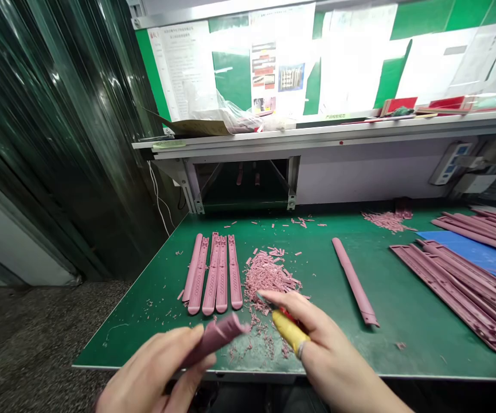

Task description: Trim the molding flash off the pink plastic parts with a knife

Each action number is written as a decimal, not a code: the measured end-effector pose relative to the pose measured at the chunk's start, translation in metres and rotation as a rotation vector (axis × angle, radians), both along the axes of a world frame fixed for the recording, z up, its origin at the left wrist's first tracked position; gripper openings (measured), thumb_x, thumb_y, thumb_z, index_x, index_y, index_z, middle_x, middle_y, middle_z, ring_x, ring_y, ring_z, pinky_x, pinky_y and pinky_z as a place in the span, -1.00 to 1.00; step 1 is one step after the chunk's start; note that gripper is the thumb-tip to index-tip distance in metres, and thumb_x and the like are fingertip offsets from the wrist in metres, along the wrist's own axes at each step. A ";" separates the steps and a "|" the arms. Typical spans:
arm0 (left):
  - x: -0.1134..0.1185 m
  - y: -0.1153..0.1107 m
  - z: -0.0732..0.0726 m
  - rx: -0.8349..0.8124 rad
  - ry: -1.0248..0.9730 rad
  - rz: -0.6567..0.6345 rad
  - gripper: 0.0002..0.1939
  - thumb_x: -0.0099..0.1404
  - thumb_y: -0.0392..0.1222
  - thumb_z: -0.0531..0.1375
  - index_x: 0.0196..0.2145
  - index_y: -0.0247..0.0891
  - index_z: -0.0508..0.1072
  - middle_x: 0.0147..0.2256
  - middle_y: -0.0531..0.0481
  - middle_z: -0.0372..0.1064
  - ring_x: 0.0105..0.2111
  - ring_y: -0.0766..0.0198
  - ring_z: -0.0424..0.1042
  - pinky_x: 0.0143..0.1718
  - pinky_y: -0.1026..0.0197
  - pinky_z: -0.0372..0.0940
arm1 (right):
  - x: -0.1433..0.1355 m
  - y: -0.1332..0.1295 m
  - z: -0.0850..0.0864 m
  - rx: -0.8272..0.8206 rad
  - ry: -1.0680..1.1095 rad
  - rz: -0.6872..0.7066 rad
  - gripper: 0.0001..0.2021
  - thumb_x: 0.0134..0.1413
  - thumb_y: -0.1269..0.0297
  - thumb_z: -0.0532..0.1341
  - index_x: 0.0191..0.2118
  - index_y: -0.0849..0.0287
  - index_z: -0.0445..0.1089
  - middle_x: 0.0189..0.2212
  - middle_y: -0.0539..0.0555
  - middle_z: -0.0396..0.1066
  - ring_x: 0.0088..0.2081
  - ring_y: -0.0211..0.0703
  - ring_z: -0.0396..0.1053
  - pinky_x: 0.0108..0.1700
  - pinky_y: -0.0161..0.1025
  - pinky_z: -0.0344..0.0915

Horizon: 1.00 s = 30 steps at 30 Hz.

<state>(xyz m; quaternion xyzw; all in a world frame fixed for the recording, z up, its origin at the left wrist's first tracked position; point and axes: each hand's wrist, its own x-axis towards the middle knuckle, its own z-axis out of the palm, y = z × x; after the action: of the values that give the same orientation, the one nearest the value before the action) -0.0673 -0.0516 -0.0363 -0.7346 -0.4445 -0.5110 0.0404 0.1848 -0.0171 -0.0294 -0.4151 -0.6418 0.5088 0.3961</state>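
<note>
My left hand [157, 370] grips a long pink plastic part [217, 335], its far end pointing up and right over the near edge of the green table [402, 310]. My right hand [323, 350] holds a yellow-handled cutter [288, 331] with a red piece near its tip, close to the end of that part. Just beyond both hands lies a heap of pink shavings [269, 274].
A row of several trimmed pink parts [213, 274] lies at the left. One single part [354, 282] lies in the middle. A large pile of parts [467, 292] and a blue sheet [480, 252] fill the right. A shelf [316, 135] runs behind; dark curtain at the left.
</note>
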 end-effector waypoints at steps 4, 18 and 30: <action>0.030 0.015 -0.007 -0.782 -0.757 -0.143 -0.50 0.10 -0.05 0.34 0.02 -0.11 0.42 -0.25 0.05 0.52 -0.26 0.29 0.51 -0.26 0.40 0.40 | 0.000 0.011 -0.021 -0.125 0.041 -0.001 -0.59 0.16 0.07 0.17 0.10 0.05 0.35 -0.21 0.08 0.40 -0.31 -0.19 0.31 -0.28 -0.29 0.29; 0.075 0.033 -0.031 -1.123 -1.388 -0.218 -0.65 0.09 -0.05 0.35 -0.19 -0.28 0.55 -0.77 0.19 0.20 -0.83 0.48 0.10 -0.79 0.41 0.06 | -0.030 0.044 -0.038 0.759 -0.809 -0.190 -0.39 0.15 -0.31 -0.09 -0.48 0.17 0.29 -0.55 0.06 0.36 -0.54 -0.19 0.27 -0.51 -0.28 -0.11; 0.072 0.047 -0.010 -1.013 -1.427 -0.219 -0.70 0.06 0.00 0.35 -0.37 -0.30 0.52 -0.67 0.15 0.31 -0.75 0.48 0.22 -0.75 0.43 0.13 | -0.046 -0.011 -0.052 0.860 -0.781 0.049 -0.42 0.27 -0.18 -0.16 -0.50 0.15 0.28 -0.62 0.03 0.32 -0.62 -0.20 0.23 -0.57 -0.24 -0.12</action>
<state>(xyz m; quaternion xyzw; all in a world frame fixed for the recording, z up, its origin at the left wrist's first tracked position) 0.0045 -0.0049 -0.0468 -0.2083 -0.4641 -0.5904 -0.6267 0.1390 -0.0278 -0.0815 -0.3587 -0.8988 0.0207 0.2512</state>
